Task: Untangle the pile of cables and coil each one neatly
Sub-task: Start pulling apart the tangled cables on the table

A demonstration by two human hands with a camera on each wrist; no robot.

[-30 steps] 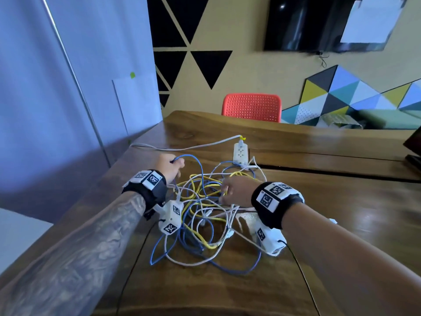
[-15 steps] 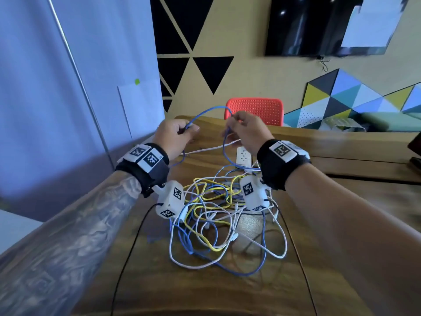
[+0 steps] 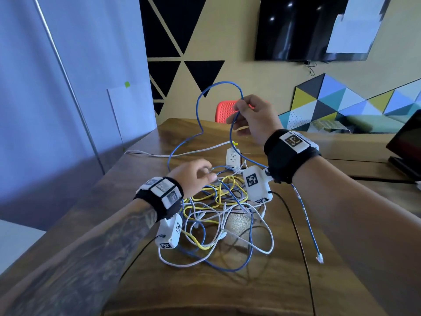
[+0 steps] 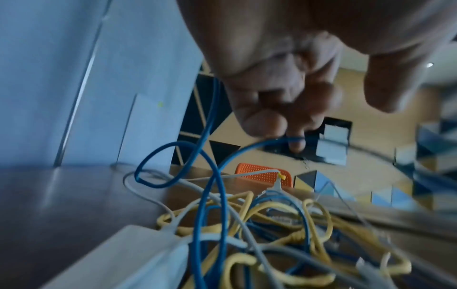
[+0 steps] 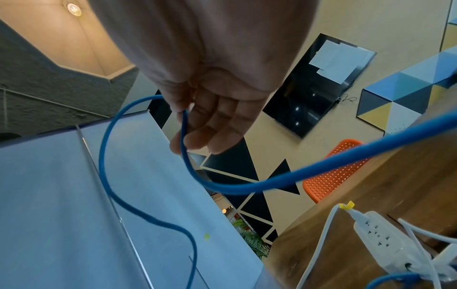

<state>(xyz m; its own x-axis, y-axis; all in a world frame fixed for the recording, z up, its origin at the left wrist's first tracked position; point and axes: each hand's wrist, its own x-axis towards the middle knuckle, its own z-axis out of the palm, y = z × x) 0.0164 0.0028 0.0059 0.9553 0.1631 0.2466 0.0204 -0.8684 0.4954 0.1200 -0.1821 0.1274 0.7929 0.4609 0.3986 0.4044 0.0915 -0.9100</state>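
A tangle of blue, yellow and white cables (image 3: 218, 208) lies mid-table on the wooden table (image 3: 227, 293), with a white power strip (image 3: 232, 157) at its far edge. My right hand (image 3: 239, 109) is raised above the pile and pinches a blue cable (image 3: 200, 96), which arcs up in a loop and runs back down into the pile. Its free end hangs past my right wrist, the plug (image 3: 319, 258) resting near the table's right side. My left hand (image 3: 201, 176) hovers low over the pile; its curled fingers (image 4: 294, 140) hook a strand of blue cable (image 4: 237, 156).
An orange chair (image 3: 224, 110) stands behind the table's far edge. A dark screen (image 3: 405, 144) sits at the right edge. A blue partition wall (image 3: 68, 110) runs along the left. Thin black wires from my wrist cameras trail over the near table.
My left hand has dropped from shoulder height to the pile. My right hand has lifted higher and to the right, drawing a longer blue loop out; the cable's plug end now lies free.
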